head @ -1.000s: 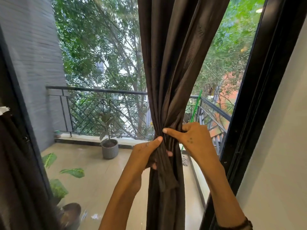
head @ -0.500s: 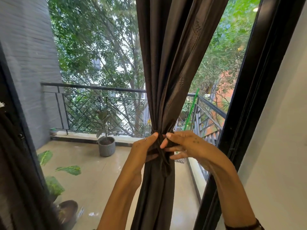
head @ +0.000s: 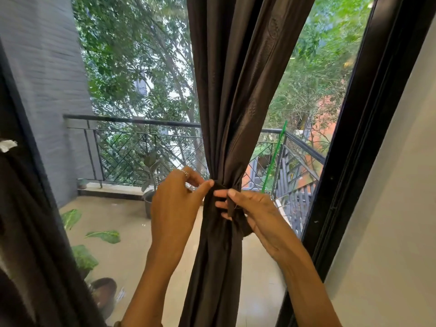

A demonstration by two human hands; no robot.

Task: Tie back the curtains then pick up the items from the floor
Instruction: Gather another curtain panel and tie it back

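We are at the knot. The dark brown curtain [head: 238,95] hangs gathered to a narrow waist in front of the glass door, between the balcony railing [head: 132,120] behind it and the black door frame [head: 368,128] on its right. Our left hand [head: 175,204] pinches the gathered cloth at the waist with thumb and forefinger, and our right hand [head: 253,208] pinches a short strip of the same dark fabric, the tie [head: 230,205], just beside that grip.

To do this well, we judge that the left pinch should keep the folds bunched tight while the right draws the tie snug around them and tucks its end, so nothing slips loose when we let go. We should pull evenly, not yank, or the waist will slide down.

We can read no brand, label or writing anywhere. The floor items are not yet touched.
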